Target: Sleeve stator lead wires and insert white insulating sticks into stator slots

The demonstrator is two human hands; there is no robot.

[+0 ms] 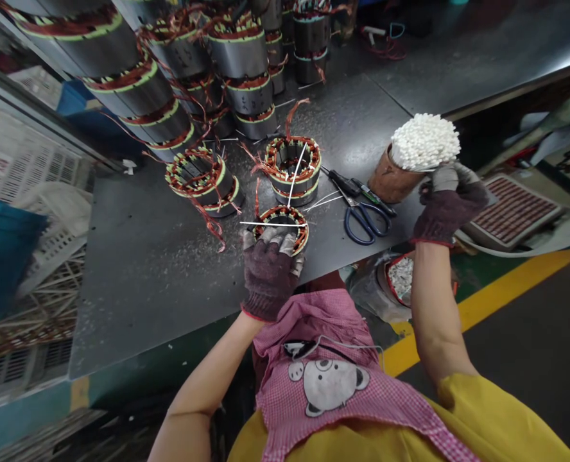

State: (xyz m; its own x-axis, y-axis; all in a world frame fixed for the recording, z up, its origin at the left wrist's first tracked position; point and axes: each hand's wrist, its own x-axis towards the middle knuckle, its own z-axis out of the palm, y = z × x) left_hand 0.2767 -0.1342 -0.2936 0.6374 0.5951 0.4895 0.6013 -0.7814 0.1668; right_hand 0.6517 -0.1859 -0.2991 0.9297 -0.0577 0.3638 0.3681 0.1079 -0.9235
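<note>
My left hand [270, 266], in a dark glove with taped fingertips, is closed on the near side of a copper-wound stator ring [300, 239] at the table's front edge. A white strip [270, 224] lies across that ring. My right hand [451, 196], gloved too, is beside the brown pot [395, 176] packed with white sticks [425, 140]. Its fingers are bent at the bundle's right side; what they pinch is too small to tell. Behind the left hand stands another stator [294, 176] with a white strip over it.
Stacked stators [241, 70] fill the back left of the dark table [135, 276]. One more stator [205, 179] stands nearer. Blue-handled scissors [366, 221] and a green-black tool [371, 194] lie before the pot. Below the edge is a scrap bin [386, 285].
</note>
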